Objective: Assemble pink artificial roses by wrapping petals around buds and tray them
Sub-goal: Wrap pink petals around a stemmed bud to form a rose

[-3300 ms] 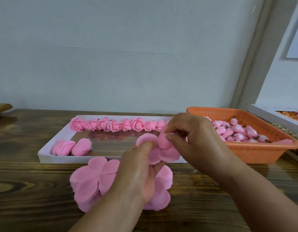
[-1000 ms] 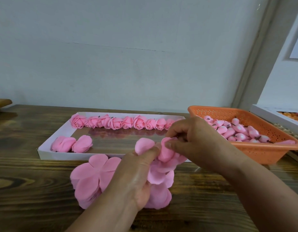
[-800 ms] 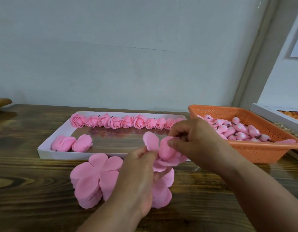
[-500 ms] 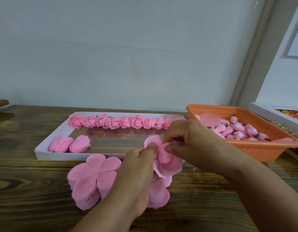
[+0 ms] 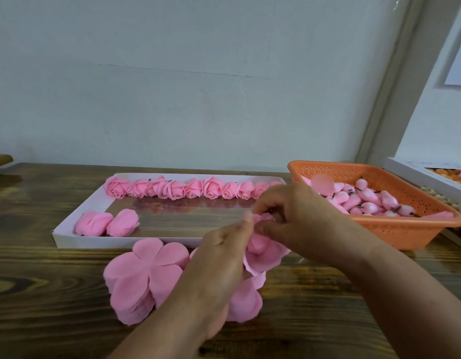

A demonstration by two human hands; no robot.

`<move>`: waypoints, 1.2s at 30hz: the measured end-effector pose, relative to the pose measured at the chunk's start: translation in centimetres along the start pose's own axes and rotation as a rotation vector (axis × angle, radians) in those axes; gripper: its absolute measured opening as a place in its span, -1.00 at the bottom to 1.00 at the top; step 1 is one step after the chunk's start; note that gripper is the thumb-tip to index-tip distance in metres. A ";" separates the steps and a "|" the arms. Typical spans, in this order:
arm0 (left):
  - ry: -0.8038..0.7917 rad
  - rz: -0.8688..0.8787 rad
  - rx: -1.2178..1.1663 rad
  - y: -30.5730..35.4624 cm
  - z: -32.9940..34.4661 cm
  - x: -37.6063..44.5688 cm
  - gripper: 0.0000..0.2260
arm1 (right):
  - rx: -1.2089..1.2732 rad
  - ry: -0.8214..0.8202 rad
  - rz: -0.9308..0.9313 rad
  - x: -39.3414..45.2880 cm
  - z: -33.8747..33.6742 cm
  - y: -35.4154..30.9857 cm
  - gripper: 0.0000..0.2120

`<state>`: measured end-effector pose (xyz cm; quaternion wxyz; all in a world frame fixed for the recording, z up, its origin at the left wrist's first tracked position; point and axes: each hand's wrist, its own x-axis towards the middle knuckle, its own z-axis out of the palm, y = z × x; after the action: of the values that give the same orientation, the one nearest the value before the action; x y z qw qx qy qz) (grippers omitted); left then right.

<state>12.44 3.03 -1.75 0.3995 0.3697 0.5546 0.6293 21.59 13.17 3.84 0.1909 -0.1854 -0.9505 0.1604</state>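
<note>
- pinching from both sides, the left hand (image 5: 219, 255) and right hand (image 5: 294, 216) are closed on one half-wrapped rose (image 5: 263, 244), held in the air just in front of the white tray (image 5: 69, 238); the bud inside is hidden by petals and fingers.
- likely slip: the loose lower petals hang open, so easing either pinch could let the wrap spring back, or let the bud drop out toward the petal stack (image 5: 144, 278) lying in front of the tray.
- a lopsided fold could also leave a gap; i cannot tell how many petals are already tucked.
- the rose's long axis seems to run roughly upright, tip toward the fingertips, open skirt downward.
- along the tray's far wall sits a row of finished roses (image 5: 188, 189); the orange basket (image 5: 379, 229) of buds (image 5: 366, 199) stands right of the tray.
</note>
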 end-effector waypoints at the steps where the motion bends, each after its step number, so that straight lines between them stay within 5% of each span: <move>1: -0.007 -0.013 -0.056 0.1 -0.2 0.2 -0.55 | 0.019 0.015 0.008 0.0 0.0 0.1 -0.82; 13: 0.019 -0.168 -0.238 -0.6 -1.5 0.9 -0.86 | 0.159 -0.017 0.059 -0.4 -0.3 0.1 -0.72; 25: -0.065 -0.227 -0.280 -0.7 -1.8 0.8 -0.81 | 0.559 0.055 0.166 -0.6 -0.1 0.8 -0.90; 33: -0.038 -0.214 -0.228 -0.8 -1.3 0.8 -0.69 | 0.579 0.021 0.159 -0.6 0.0 0.6 -0.94; 36: -0.008 -0.202 -0.208 -0.9 -1.2 1.0 -0.67 | 0.523 -0.034 0.153 -0.6 -0.1 0.2 -0.81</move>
<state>11.03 3.48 -2.72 0.4994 0.2710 0.5192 0.6384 22.21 13.09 3.67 0.2036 -0.1986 -0.8630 0.4175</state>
